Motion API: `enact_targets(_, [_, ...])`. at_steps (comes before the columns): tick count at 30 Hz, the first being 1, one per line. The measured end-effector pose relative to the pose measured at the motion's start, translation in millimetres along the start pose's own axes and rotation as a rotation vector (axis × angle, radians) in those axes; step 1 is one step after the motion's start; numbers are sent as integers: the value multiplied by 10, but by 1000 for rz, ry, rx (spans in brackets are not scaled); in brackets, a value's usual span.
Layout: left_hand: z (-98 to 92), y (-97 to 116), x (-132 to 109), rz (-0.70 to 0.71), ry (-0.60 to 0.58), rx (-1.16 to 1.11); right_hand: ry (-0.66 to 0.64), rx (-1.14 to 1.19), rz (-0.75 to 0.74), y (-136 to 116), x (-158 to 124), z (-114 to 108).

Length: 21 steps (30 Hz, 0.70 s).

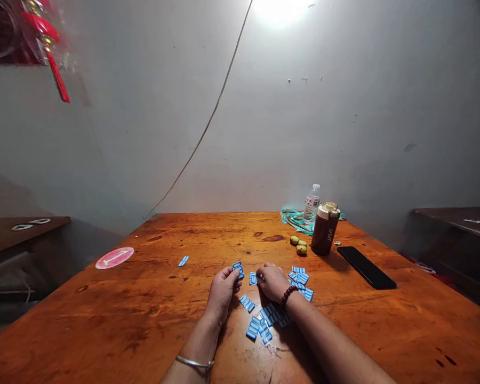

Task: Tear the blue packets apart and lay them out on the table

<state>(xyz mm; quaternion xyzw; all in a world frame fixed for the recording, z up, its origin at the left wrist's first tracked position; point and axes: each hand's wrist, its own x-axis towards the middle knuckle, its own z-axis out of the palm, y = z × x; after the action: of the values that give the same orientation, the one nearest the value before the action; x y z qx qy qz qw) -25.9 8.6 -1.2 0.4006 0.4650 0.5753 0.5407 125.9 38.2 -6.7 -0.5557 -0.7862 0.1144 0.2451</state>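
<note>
Small blue-and-white striped cards lie about on the wooden table. My left hand (224, 290), with a silver bangle on its wrist, pinches a striped card (237, 268) between thumb and fingers, a little above the table; it may be more than one. My right hand (272, 281), wearing a dark red bead bracelet (289, 294), has its fingertips closed at the edge of another striped card (253, 278). Several more striped cards (265, 332) lie scattered in front of and under the right wrist, with others (300, 277) just right of it. One single card (183, 261) sits apart at the left.
On the wooden table (152, 325), a brown SPORT flask (325, 232), a clear water bottle (312, 205), a teal strap (292, 217) and several yellowish fruits (301, 249) stand at the back right. A black phone (366, 268) lies right. A round pink sign (114, 258) is at left.
</note>
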Motion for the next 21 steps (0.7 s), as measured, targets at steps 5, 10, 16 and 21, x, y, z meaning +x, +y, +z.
enact_targets(5, [8,-21,7,1,-32,-7,9,156,80,101,13,51])
enact_targets(10, [17,-55,12,17,-39,-24,48,380,165,248,-21,45])
enact_targets(16, [3,-87,17,5,-50,-36,127,723,247,209,-12,42])
enact_targets(21, [6,-102,24,4,-39,-11,99,909,320,125,17,61])
